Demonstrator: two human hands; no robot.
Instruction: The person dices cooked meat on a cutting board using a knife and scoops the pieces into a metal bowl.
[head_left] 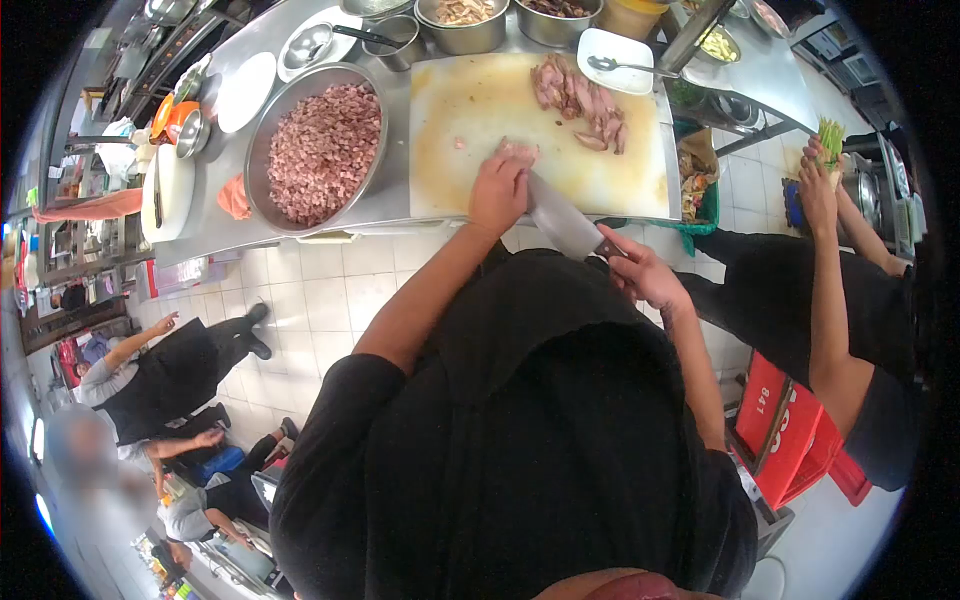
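My right hand [645,268] is wrapped round the dark handle of a wide cleaver [562,215], its blade slanting up and left over the front edge of the cutting board [450,110]. Bent fingers of my left hand [499,188] press on a small piece of pink meat [518,152] on the board, close to the blade's tip. Several strips of meat [583,98] lie at the board's back right. Left of the board stands a large metal bowl [258,150] full of diced pink meat [322,150].
Metal pots [470,38] and a white dish with a spoon [600,45] line the board's back. White plates [246,92] stand at the left. A green basket [708,205] hangs right. A co-worker [820,250] holds green stalks; other people are at lower left.
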